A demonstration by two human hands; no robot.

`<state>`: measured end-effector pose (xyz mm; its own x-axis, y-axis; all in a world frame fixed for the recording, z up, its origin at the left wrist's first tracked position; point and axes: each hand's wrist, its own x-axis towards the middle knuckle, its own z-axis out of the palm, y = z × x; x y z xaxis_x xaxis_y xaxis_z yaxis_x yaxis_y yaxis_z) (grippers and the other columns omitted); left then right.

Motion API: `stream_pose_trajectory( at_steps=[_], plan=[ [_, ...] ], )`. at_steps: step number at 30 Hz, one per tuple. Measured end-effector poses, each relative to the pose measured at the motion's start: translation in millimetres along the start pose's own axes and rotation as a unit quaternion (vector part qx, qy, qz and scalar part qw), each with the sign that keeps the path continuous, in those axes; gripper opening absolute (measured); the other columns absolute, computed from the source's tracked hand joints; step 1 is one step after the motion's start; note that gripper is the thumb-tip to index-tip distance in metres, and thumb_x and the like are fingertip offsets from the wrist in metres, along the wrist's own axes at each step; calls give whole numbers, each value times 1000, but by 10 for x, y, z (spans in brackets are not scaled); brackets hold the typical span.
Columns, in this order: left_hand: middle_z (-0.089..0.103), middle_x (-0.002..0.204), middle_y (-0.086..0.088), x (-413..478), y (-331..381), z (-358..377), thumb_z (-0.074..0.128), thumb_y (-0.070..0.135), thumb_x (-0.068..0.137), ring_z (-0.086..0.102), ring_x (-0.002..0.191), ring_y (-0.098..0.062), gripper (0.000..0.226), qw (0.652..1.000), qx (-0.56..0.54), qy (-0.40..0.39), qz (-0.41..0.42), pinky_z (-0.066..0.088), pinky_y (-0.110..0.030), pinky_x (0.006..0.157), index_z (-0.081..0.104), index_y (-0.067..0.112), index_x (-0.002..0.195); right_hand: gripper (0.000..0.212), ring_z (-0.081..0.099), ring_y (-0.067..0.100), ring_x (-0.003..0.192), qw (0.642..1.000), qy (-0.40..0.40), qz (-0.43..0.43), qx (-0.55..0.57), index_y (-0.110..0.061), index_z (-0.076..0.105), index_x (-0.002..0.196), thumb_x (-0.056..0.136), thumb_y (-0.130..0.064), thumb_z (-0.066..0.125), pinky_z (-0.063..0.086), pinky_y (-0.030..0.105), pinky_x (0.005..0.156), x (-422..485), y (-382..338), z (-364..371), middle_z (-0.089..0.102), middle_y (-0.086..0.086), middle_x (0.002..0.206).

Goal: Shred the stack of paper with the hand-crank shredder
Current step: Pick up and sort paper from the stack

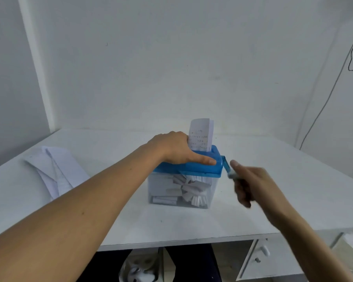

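Note:
A hand-crank shredder stands mid-table: a blue lid (200, 169) on a clear bin (163, 190) holding several white paper strips. A printed slip of paper (201, 134) stands upright in the lid's slot. My left hand (175, 148) lies over the lid's left part, thumb stretched along the front edge, fingers hidden behind. My right hand (252, 184) grips the crank handle (231, 174) at the shredder's right side; it is blurred. A stack of paper (55, 169) lies on the table at the left.
The white table (171, 224) meets a white wall behind and a corner at the left. A black cable (322, 110) hangs down the right wall. Below the front edge are a cabinet door with a handle (263, 251) and dark legs.

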<state>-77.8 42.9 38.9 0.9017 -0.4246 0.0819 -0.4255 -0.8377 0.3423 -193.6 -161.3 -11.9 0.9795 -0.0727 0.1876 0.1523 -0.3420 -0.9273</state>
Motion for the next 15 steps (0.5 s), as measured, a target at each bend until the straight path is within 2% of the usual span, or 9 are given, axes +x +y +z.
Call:
stream_pose_trajectory(
  at_steps=[2, 4, 6, 9, 12, 15],
  plan=[
    [59, 124, 9, 13, 12, -4, 59, 98, 54, 56, 104, -18, 112, 1000, -10, -3, -2, 49, -33, 77, 47, 35, 145, 47, 40, 21, 50, 997, -59, -41, -16, -6, 60, 73, 96, -47, 59, 40, 31, 49, 50, -109, -146, 42, 9, 59],
    [58, 122, 9, 6, 13, -6, 61, 97, 54, 58, 103, -19, 112, 1000, -13, -6, 0, 51, -33, 77, 47, 33, 145, 49, 40, 21, 46, 993, -82, -84, -24, -8, 60, 66, 94, -49, 63, 41, 27, 49, 125, -131, -171, 41, 7, 54],
    [59, 123, 8, 11, 2, -9, 62, 96, 52, 59, 101, -18, 113, 1000, -17, -5, 7, 53, -32, 77, 48, 32, 144, 59, 36, 19, 40, 992, -39, -123, 6, -6, 52, 57, 94, -51, 59, 39, 21, 45, 243, -140, -117, 38, 4, 47],
    [61, 123, 8, 4, -3, -14, 64, 96, 51, 59, 99, -17, 112, 1000, -26, -7, 9, 53, -34, 80, 51, 31, 142, 54, 36, 19, 37, 986, 61, -140, 61, -16, 52, 52, 99, -42, 53, 34, 25, 40, 509, -227, -26, 37, 0, 43],
    [62, 117, 10, 3, -14, -9, 64, 97, 52, 60, 99, -15, 108, 1000, -21, 2, 13, 55, -37, 85, 54, 30, 137, 48, 42, 16, 43, 987, 107, -104, 60, -11, 53, 65, 102, -42, 52, 38, 27, 43, 848, -255, 7, 45, 0, 51],
    [64, 109, 11, 15, -30, 5, 63, 97, 53, 60, 94, -11, 102, 1000, -19, 6, 20, 55, -35, 82, 58, 32, 132, 35, 50, 9, 51, 988, 133, -76, -13, -9, 56, 83, 101, -39, 55, 45, 23, 46, 1165, -119, 11, 59, 1, 70]
  ],
)
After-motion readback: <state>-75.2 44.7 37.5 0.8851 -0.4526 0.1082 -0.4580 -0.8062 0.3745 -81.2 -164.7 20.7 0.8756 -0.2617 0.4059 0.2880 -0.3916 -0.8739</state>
